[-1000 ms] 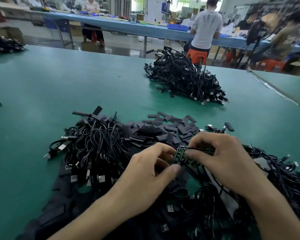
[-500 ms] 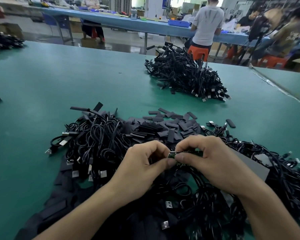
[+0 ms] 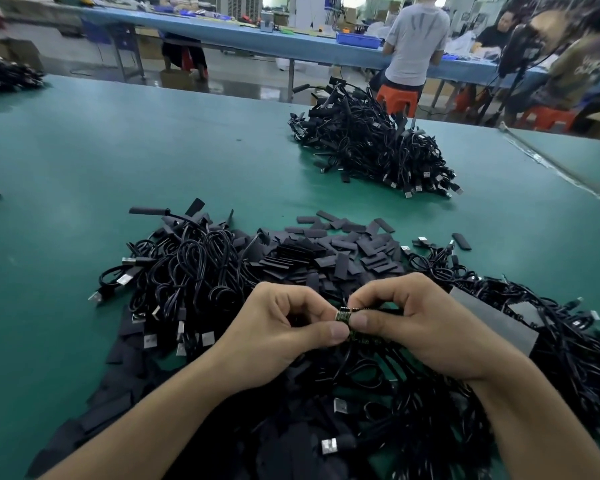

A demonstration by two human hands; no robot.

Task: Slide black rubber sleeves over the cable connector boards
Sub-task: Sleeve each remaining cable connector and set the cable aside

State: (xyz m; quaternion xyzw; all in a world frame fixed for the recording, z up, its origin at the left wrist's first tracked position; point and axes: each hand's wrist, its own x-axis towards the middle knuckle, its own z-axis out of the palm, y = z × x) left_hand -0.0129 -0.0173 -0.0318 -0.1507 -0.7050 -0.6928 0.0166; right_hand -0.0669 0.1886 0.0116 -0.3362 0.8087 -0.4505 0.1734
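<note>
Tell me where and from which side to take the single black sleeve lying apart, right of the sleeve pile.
Probably pinch the single sleeve across its long edges, mid-length, from above: it lies flat on the green table, long and narrow, apart from the pile.

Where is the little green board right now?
In the head view, low and centre: the little green board is pinched between the left hand and right hand, above the near cable tangle, just in front of the heap of black sleeves.
</note>
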